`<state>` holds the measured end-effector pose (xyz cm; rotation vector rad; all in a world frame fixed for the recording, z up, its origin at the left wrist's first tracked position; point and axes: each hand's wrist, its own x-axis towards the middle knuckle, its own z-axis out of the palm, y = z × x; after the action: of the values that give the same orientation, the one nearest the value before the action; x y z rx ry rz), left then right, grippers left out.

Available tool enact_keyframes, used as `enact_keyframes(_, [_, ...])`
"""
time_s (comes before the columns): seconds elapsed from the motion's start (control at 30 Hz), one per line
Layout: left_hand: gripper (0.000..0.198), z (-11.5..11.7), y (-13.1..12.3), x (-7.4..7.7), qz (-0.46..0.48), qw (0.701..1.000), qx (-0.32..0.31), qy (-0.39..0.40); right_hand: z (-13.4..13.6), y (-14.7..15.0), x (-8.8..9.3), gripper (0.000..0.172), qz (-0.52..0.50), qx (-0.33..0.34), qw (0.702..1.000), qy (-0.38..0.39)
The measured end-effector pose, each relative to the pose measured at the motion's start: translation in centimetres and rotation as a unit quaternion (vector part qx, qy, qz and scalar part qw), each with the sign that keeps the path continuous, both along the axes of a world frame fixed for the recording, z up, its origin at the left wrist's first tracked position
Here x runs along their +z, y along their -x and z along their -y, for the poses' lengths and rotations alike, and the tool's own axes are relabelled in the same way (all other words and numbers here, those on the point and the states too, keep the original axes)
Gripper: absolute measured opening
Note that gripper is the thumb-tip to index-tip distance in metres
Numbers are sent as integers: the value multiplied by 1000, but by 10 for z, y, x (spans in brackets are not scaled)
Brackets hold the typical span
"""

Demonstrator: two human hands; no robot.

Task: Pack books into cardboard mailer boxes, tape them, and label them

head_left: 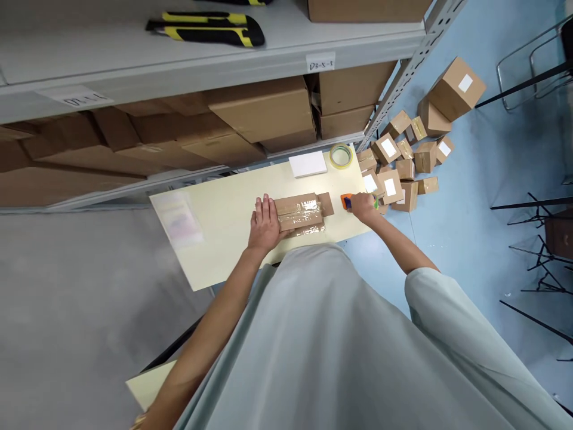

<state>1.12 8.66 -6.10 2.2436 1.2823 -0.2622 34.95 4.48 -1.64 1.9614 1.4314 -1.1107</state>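
Note:
A small cardboard box (298,210) with shiny clear tape across its top lies on the pale yellow table, one flap (327,204) sticking out at its right end. My left hand (265,226) rests against the box's left end, fingers stretched out and thumb along the near side. To the right of the box, my right hand (363,208) is closed around a tape dispenser (346,201) with an orange and dark blue front. Part of the dispenser is hidden by the hand, and a bit of green shows beside it. The dispenser is apart from the box.
A white flat box (308,164) and a tape roll (341,156) lie at the far side of the table (224,224). Beyond stands a shelf (268,51) with cartons and a yellow-black utility knife (208,28). Several cardboard boxes (390,186) are piled on the floor at right.

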Motion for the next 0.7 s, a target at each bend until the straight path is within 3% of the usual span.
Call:
enact_keyframes(0.13, [128,0,4,-7,27,1000,-6,-15,-5,12,36,44,113,-32,993,-28])
enact_keyframes(0.33, [118,3,10,-11,27,997,-24,-67,-52,68,126,60,78,0,974,-213])
enact_keyframes(0.53, [113,1,14,-12,5,995,-41,-88,-159,154,202,62,29,110,927,-358])
enact_keyframes(0.7, [117,6,16,-11,14,996,-29,-85,-262,227,225,55,13,216,883,-418])
